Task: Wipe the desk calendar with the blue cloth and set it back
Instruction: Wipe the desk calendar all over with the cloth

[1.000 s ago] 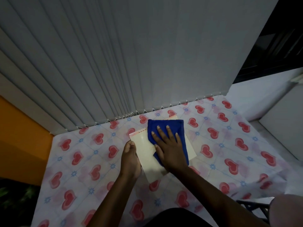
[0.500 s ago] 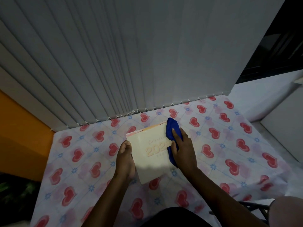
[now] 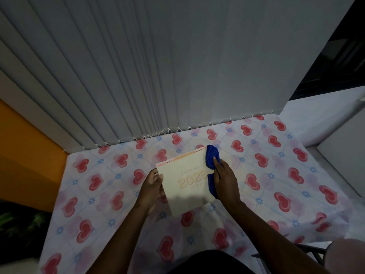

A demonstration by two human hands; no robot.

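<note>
The left hand (image 3: 152, 186) was curled around the left edge of the desk calendar (image 3: 185, 186), thumb on the front cover, fingers tucked behind. The right hand (image 3: 225, 180) was closed on the blue cloth (image 3: 212, 159), which was bunched up and pinched against the calendar's right edge, so part of it stuck out above the fingers and a bit more showed below the palm. So both hands were full, one steadying and one wiping.

The calendar sat between the two hands, tilted a little, spiral binding at the far end and the cover facing up toward the camera. Couldn't tell for sure whether it was lifted clear of the table or resting its near corner on it.

As for progress, it looked like mid-wipe to me: the cloth was working along the right side, and the front looked clean enough, though the light was too dim to see dust. The back wasn't visible at all. Standing it back up on the heart-print tablecloth (image 3: 276, 175) hadn't happened yet.

Further out, white vertical blinds (image 3: 138, 76) hung down to the far edge of the table.
</note>
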